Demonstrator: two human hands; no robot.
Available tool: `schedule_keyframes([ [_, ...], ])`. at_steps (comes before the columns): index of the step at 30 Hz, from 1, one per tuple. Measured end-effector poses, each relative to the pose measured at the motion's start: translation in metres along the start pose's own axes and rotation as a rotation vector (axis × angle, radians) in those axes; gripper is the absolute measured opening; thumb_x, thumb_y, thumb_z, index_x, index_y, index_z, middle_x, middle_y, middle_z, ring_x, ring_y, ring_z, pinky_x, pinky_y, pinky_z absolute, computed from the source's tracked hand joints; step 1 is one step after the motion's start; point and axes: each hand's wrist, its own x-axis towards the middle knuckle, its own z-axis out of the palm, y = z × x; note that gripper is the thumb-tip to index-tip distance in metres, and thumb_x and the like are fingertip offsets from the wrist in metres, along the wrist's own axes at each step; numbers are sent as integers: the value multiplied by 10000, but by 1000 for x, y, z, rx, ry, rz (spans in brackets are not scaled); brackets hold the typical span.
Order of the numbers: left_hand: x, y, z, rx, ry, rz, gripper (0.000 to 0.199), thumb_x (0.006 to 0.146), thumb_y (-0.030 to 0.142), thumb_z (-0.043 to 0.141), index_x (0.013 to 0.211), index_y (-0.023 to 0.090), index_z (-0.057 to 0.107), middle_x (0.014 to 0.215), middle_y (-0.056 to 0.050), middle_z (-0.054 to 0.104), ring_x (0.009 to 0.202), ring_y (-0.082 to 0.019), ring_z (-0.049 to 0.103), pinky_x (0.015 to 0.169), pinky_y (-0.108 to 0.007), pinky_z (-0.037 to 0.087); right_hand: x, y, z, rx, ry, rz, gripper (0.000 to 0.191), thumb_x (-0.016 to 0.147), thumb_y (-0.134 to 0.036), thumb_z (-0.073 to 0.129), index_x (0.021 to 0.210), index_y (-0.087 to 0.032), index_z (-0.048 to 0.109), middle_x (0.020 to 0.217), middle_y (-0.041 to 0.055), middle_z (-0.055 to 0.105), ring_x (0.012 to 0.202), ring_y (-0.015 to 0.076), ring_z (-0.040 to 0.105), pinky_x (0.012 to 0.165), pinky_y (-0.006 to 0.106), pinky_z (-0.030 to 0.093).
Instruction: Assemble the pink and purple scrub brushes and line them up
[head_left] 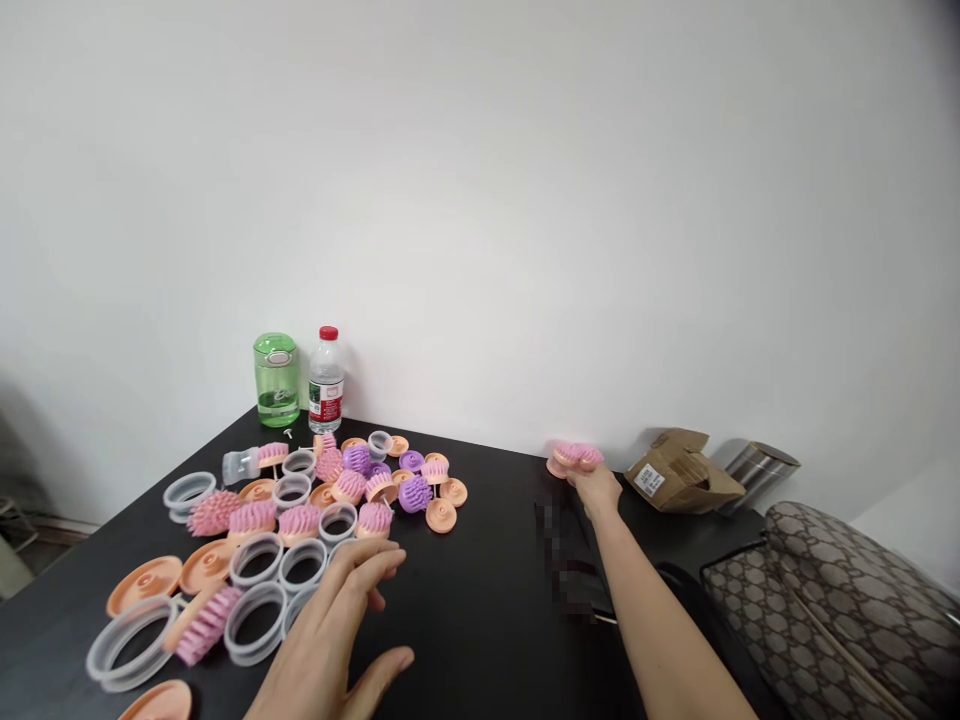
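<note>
We lose the orange disc (159,702) at 8 o'clock and the patterned bag (847,590) at 4 to frame edges. Left hand (337,620), 7 o'clock, partly hides clear rings (298,605). Pixelation blurs dark items (574,580) at 5. We can't read the bottle label (326,398), 9 o'clock: print's too small.

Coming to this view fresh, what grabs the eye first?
Probably the spread of pink and purple bristle brushes and clear rings across the black table's left side. Next, the green jug beside the red-capped bottle against the white wall.
</note>
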Motion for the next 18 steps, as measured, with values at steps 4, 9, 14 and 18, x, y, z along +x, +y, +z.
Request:
schedule_keyframes([
  [4,0,-3,-5,-2,-51,11,400,919,356,563,1312,334,496,1279,-94,569,799,-190,645,779,-344,590,-11,-3,-15,17,-65,34,309,964,-328,622,1230,-173,597,1232,82,629,1027,223,655,870,430,563],
  [9,4,-4,-13,-27,-143,49,545,867,188,622,1348,345,419,1266,-84,533,824,-174,640,777,-344,604,-46,-21,-34,124,-156,-99,271,959,-314,632,1178,-156,619,1174,74,657,996,212,669,860,421,567],
  [14,13,-5,-18,-73,-50,27,511,874,155,602,1321,326,421,1252,-82,506,891,-191,617,765,-365,591,-119,-66,-38,233,-318,-365,151,837,-252,662,978,-201,673,1032,59,720,949,234,715,836,358,584],
  [18,21,-13,-24,-114,84,16,468,887,175,592,1308,302,432,1218,-78,501,933,-197,604,776,-377,579,-184,-109,-33,270,-456,-630,185,791,-219,628,965,-243,684,1136,45,694,1013,228,680,840,341,577],
])
